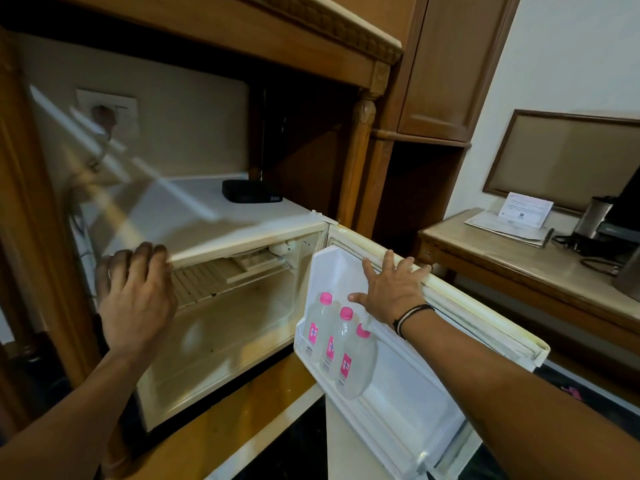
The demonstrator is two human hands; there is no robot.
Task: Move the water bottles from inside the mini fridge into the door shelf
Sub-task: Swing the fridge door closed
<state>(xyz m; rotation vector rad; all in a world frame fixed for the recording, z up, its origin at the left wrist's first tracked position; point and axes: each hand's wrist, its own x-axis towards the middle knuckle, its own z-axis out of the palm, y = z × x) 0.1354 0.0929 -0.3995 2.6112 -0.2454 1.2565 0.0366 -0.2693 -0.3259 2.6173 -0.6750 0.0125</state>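
Note:
The white mini fridge (221,233) stands open inside a wooden cabinet, and its inner compartment (235,327) shows no bottles. Three clear water bottles with pink caps and pink labels (341,344) stand side by side in the door shelf (349,407) of the open door (460,306). My left hand (135,296) rests with spread fingers on the front top edge of the fridge, holding nothing. My right hand (391,289) lies flat with fingers apart on the inner side of the door near its top edge, just above the bottles.
A small black box (251,191) lies on top of the fridge. A wall socket with a plug (105,114) is behind it. To the right, a wooden side table (512,258) carries papers, a card, a kettle and cables. Wooden cabinet posts frame the fridge.

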